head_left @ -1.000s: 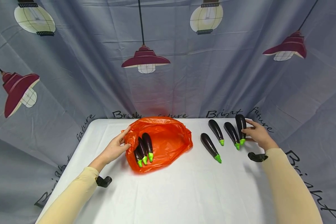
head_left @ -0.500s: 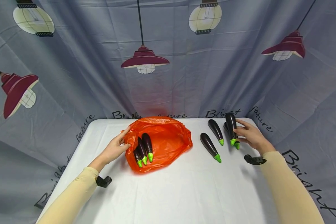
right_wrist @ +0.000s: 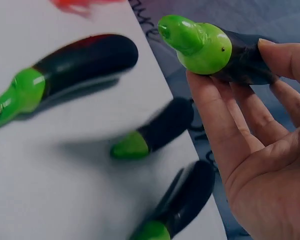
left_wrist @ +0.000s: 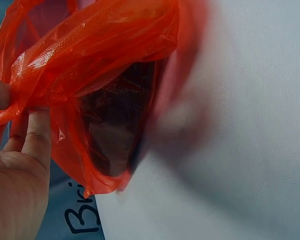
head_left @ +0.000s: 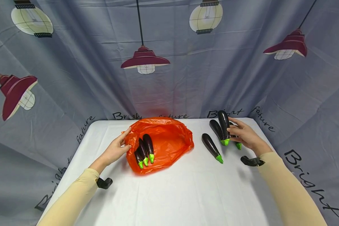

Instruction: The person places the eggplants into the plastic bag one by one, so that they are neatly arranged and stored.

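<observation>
My left hand [head_left: 115, 151] pinches the left rim of the red plastic bag [head_left: 169, 144]; the left wrist view shows the film of the bag [left_wrist: 100, 45] between thumb and fingers. Inside the bag lie three dark eggplants [head_left: 148, 146] with green stem ends. My right hand [head_left: 246, 134] holds an eggplant [head_left: 223, 124] between thumb and fingertips. In the right wrist view this held eggplant [right_wrist: 245, 57] is off the table. Below it are three others: one nearest the bag [head_left: 210, 144], one partly behind the held one [head_left: 215, 128], and one partly hidden by my fingers [head_left: 238, 145].
A white-covered table [head_left: 164, 201] carries everything. Behind it hangs a grey-blue curtain [head_left: 180, 84] printed with lamps and lettering. A black wrist device [head_left: 252, 161] sits at my right sleeve, another [head_left: 104, 183] at my left.
My right hand has moved left with the eggplant it holds, past one lying eggplant to above another. My left hand and the bag have stayed in place.
</observation>
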Demonstrator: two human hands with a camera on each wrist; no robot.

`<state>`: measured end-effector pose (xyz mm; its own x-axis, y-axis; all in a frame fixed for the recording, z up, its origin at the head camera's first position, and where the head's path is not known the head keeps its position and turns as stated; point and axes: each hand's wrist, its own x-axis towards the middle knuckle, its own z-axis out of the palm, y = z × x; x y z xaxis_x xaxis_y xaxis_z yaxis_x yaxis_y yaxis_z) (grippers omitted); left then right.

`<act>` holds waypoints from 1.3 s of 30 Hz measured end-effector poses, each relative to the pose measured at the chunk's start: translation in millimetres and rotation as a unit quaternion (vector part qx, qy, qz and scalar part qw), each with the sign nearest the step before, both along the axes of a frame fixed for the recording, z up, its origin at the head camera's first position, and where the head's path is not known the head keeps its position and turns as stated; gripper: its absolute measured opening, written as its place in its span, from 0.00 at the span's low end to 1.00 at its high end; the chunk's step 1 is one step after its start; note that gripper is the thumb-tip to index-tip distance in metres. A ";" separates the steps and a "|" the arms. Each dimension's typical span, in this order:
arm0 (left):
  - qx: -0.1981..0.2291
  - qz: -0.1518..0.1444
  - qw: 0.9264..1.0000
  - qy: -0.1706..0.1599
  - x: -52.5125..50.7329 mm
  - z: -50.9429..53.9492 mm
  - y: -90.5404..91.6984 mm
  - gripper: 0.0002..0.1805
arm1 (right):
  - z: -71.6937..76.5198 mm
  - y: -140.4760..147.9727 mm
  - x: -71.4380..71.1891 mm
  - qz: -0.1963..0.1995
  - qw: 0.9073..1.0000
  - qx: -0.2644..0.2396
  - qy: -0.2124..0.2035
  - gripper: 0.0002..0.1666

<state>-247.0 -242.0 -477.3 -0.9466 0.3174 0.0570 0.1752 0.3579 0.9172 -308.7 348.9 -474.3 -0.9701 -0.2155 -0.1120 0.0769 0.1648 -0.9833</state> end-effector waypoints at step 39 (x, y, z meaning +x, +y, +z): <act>-0.008 0.007 1.000 -0.004 1.0 1.3 0.7 0.46 | 10.6 -70.3 11.6 0.095 0.991 -0.089 -0.036 0.47</act>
